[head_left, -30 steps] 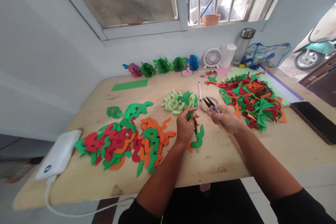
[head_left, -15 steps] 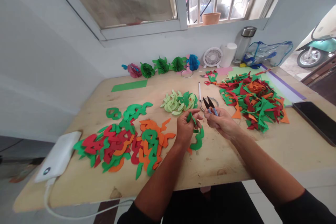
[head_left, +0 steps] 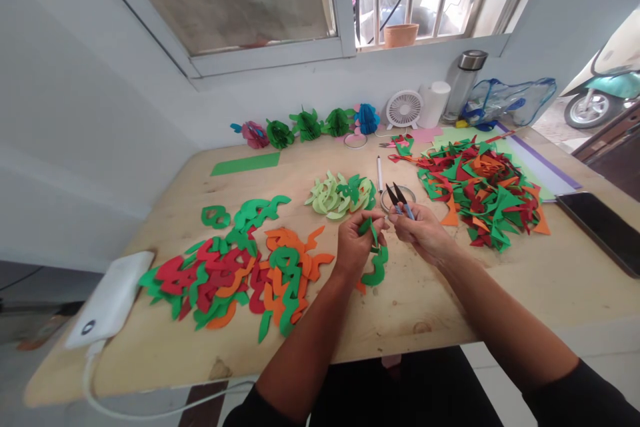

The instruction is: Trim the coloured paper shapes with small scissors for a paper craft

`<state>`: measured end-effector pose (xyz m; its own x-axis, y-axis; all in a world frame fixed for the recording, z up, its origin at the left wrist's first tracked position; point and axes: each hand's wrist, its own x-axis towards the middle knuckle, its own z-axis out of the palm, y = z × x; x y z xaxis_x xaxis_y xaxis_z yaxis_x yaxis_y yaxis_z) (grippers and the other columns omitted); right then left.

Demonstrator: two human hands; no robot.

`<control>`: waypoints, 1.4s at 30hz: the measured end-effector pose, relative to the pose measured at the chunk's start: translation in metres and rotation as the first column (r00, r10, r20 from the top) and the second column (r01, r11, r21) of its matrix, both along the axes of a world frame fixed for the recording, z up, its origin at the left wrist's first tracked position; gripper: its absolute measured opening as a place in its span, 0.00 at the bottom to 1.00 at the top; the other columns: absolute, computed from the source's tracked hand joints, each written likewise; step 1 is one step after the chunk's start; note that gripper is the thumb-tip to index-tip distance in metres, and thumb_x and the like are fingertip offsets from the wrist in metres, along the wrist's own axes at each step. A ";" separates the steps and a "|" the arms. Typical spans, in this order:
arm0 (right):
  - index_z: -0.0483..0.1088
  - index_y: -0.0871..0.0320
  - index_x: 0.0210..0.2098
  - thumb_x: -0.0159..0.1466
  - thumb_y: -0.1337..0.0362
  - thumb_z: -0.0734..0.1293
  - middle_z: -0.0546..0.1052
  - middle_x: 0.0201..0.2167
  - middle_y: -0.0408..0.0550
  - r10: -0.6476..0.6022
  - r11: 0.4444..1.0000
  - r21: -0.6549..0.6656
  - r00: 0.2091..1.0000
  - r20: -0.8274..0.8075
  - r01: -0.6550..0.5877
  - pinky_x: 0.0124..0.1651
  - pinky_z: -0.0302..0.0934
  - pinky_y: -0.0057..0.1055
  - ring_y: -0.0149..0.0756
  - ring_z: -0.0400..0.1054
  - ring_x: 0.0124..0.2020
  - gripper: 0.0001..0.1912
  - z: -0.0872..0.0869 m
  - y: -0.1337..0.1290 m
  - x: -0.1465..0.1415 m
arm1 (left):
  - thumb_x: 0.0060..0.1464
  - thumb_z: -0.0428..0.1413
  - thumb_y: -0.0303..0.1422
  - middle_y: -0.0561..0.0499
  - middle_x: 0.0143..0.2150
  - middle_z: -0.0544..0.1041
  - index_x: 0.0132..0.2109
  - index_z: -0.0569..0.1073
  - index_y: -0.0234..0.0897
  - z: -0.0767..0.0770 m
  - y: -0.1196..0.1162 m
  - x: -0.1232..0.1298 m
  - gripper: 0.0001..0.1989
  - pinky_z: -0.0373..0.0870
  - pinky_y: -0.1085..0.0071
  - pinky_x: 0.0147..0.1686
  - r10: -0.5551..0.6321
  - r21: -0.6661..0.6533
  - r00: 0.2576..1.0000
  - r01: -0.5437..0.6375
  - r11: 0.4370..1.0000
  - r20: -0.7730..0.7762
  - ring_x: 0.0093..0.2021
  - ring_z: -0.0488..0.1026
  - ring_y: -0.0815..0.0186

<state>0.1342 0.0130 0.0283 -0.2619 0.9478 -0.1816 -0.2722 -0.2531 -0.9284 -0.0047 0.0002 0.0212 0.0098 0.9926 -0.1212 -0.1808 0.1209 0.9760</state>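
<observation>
My left hand [head_left: 354, 240] pinches a small folded piece of green paper [head_left: 367, 227] above the middle of the table. Close by on the right, my right hand [head_left: 420, 230] is closed on thread snips [head_left: 399, 200] with dark blades and blue-grey handles, the blades pointing up and away from me. The fingers of both hands nearly meet. Under the left hand lie curved green paper cut-outs [head_left: 376, 270]. Beyond the hands is a heap of pale green cut-outs [head_left: 333, 195]. A roll of tape [head_left: 406, 195] lies partly behind the snips.
Red, green and orange cut-outs [head_left: 215, 273] spread on the left beside a white power bank [head_left: 107, 303]. Paper scraps [head_left: 490, 187] heap on the right near a phone [head_left: 603, 227]. Paper honeycomb figures [head_left: 306, 125], a fan [head_left: 405, 109] and a bottle [head_left: 465, 83] line the wall.
My left hand has shifted slightly, and the green paper in it has turned a little. The snips in my right hand stay nearly in place.
</observation>
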 end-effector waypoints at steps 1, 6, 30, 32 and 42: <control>0.64 0.59 0.28 0.51 0.59 0.70 0.56 0.15 0.33 -0.001 1.000 -0.001 1.000 0.005 0.001 0.18 0.33 0.24 0.20 0.41 0.15 0.13 0.000 0.000 0.000 | 0.42 0.61 0.38 0.53 0.25 0.75 0.31 0.72 0.35 0.000 0.000 0.000 0.11 0.62 0.77 0.16 0.003 0.000 1.000 -0.003 1.000 -0.001 0.17 0.69 0.73; 0.64 0.59 0.28 0.51 0.59 0.70 0.60 0.17 0.35 0.022 1.000 0.014 1.000 0.001 -0.022 0.18 0.34 0.24 0.20 0.44 0.15 0.13 -0.002 0.001 0.000 | 0.42 0.60 0.37 0.54 0.24 0.74 0.30 0.71 0.35 0.000 0.000 0.002 0.10 0.64 0.77 0.17 0.001 0.009 1.000 -0.001 1.000 0.008 0.17 0.68 0.74; 0.67 0.59 0.31 0.52 0.56 0.68 0.58 0.15 0.34 -0.037 0.999 0.035 0.982 0.183 0.031 0.18 0.35 0.25 0.21 0.44 0.14 0.13 -0.006 0.002 0.000 | 0.43 0.59 0.38 0.55 0.23 0.73 0.29 0.69 0.34 -0.001 0.001 0.001 0.11 0.66 0.77 0.18 0.007 0.001 1.000 -0.007 1.000 -0.024 0.17 0.67 0.75; 0.67 0.59 0.29 0.52 0.55 0.68 0.59 0.16 0.34 -0.037 0.998 0.049 0.978 0.206 0.027 0.18 0.36 0.25 0.21 0.45 0.15 0.13 -0.006 0.002 0.000 | 0.43 0.59 0.37 0.55 0.23 0.73 0.30 0.69 0.34 -0.002 0.001 0.001 0.10 0.66 0.78 0.18 0.000 0.003 1.000 0.000 1.000 -0.022 0.17 0.68 0.74; 0.64 0.58 0.27 0.53 0.54 0.68 0.57 0.16 0.34 -0.101 0.991 0.108 0.965 0.242 0.077 0.19 0.36 0.26 0.23 0.45 0.16 0.14 -0.005 0.003 0.000 | 0.45 0.57 0.36 0.54 0.24 0.73 0.34 0.72 0.34 -0.003 0.002 0.003 0.10 0.61 0.79 0.16 -0.019 -0.020 1.000 0.019 1.000 -0.017 0.17 0.67 0.75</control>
